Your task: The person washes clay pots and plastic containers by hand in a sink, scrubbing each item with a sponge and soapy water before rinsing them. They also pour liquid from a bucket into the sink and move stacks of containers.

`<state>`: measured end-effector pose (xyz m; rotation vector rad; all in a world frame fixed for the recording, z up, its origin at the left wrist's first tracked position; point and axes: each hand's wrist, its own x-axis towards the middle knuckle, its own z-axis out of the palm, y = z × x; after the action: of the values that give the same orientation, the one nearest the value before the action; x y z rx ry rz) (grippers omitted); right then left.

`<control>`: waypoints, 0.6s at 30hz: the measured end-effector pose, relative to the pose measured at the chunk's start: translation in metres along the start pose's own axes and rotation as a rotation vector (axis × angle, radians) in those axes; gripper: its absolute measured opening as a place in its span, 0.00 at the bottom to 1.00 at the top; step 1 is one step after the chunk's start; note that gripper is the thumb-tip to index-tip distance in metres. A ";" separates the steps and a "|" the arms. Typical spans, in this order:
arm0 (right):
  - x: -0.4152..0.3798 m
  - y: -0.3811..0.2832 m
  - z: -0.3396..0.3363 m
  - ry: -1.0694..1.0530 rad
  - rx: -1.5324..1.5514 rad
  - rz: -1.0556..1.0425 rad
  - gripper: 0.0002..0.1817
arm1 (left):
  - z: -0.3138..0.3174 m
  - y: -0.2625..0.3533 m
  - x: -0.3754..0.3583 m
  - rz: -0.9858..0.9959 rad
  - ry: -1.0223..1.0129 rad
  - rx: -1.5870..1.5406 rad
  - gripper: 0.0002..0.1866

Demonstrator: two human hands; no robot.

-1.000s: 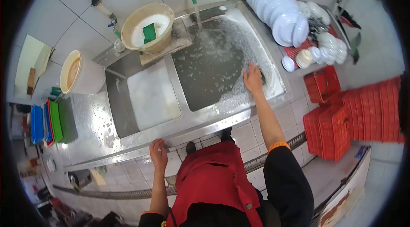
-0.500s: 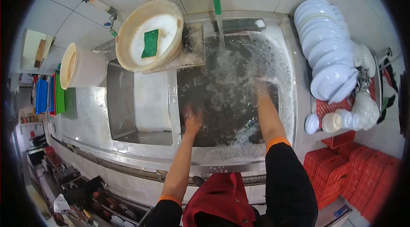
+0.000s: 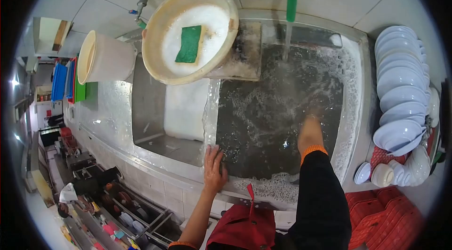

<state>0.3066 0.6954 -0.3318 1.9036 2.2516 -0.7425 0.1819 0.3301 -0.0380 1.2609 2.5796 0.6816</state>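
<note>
Far left, I see flat blue and green plastic boards [image 3: 70, 80] standing on edge against the wall, and beside them a tall cream plastic bucket [image 3: 104, 58] on the wet stainless counter [image 3: 101, 113]. Next along, a wide, shallow, cream basin [image 3: 188, 33] sits tilted over the divider between the two sink bowls, holding white suds and a rectangular green sponge [image 3: 189, 44] lying flat in the foam. Below it is the left sink bowl [image 3: 162, 108], dull steel with a pale sheet of water.

My left hand [image 3: 214, 169] lies palm down, fingers spread and flat, on the front steel rim just at the near left corner of the right sink bowl [image 3: 278, 108] — it grips nothing, only presses the wet metal. That bowl is full of dark, foamy water, with a thin stream falling from the green-sleeved tap [image 3: 292, 0] above.

My right forearm, in a black sleeve with an orange cuff, plunges into this water to the right of centre; the right hand [image 3: 316, 113] is under the churned surface — I cannot tell how far it is open or what it touches.

At the far right, glossy white plates [image 3: 400, 85] stand stacked on edge, small white bowls [image 3: 391, 172] below them, and red ribbed plastic crates [image 3: 391, 217] on the floor.
</note>
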 end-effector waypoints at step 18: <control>-0.047 -0.070 -0.001 -0.132 0.234 -0.028 0.30 | 0.009 0.000 -0.010 -0.008 -0.002 0.076 0.24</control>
<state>0.2508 0.6466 -0.2924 1.8555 2.1989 -1.1455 0.1908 0.3252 -0.0464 1.2725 2.6303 0.5855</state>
